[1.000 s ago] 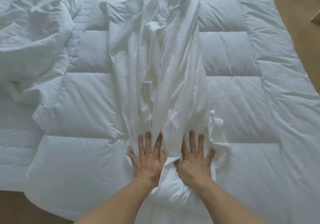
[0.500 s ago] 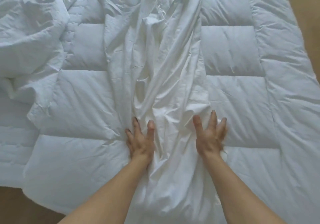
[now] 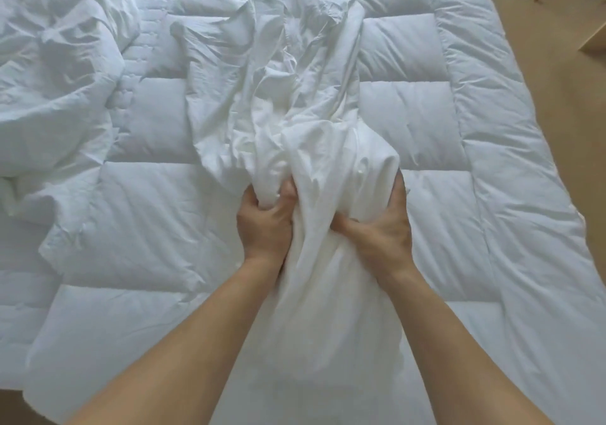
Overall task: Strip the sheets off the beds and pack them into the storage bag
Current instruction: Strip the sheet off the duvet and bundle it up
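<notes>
The white sheet (image 3: 295,103), lying in a long rumpled strip down the quilted bed (image 3: 492,195), is being bunched at its near end by the left hand (image 3: 262,224) and right hand (image 3: 380,231), both closed on folds; judged light, limp, best gathered in handfuls.

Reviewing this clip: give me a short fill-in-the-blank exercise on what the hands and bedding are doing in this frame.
1. Both hands, the left hand and the right hand, are gripping the bunched white ____.
2. The sheet lies on top of a quilted ____.
3. A second crumpled heap of bedding sits on the ____ side of the picture.
4. The floor shows along the ____ edge of the bed.

Missing words: sheet; duvet; left; right
</notes>
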The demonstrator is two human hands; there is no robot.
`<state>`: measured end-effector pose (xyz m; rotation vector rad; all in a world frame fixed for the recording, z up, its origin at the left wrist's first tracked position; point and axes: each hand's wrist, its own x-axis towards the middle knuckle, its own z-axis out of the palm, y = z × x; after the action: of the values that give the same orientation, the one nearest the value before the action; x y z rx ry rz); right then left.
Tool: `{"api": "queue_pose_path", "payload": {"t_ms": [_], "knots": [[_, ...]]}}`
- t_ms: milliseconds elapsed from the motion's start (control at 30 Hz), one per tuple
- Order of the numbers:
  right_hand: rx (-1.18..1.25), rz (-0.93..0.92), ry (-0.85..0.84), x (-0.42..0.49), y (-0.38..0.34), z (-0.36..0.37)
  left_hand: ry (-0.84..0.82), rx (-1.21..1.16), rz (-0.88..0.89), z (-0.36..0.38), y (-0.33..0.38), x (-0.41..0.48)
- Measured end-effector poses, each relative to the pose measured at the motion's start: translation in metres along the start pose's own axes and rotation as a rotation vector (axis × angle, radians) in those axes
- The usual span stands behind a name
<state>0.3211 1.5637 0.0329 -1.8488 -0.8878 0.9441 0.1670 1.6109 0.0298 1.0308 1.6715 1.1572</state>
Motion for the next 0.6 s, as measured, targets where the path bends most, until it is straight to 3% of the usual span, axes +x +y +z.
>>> {"api": "queue_pose_path", "payload": {"t_ms": [100, 233, 300, 367, 433, 467, 533, 600], "knots": [[-0.058, 0.018, -0.023, 0.015, -0.004, -0.001, -0.03, 0.099, 0.005, 0.005, -0.002, 0.009], [-0.225, 0.226, -0.179, -0.008, 0.05, 0.007, -0.178, 0.407, -0.17, -0.012, -0.069, -0.011], [-0.235, 0.275, -0.174, -0.019, 0.074, 0.01, -0.229, 0.386, -0.217, -0.021, -0.089, -0.018], [-0.282, 0.294, -0.16, -0.018, 0.078, 0.012, -0.22, 0.366, -0.218, -0.022, -0.088, -0.016], [-0.381, 0.254, -0.083, -0.014, 0.067, 0.011, -0.104, 0.539, -0.193, -0.018, -0.071, -0.014], [-0.398, 0.172, 0.012, -0.014, 0.06, 0.011, -0.042, 0.615, -0.08, -0.016, -0.056, -0.016], [-0.36, -0.065, 0.16, -0.013, 0.042, 0.01, -0.065, 0.678, 0.332, -0.014, -0.035, -0.026], [-0.382, -0.24, 0.093, -0.01, 0.031, 0.012, -0.235, 0.764, 0.569, -0.011, -0.033, -0.039]]}}
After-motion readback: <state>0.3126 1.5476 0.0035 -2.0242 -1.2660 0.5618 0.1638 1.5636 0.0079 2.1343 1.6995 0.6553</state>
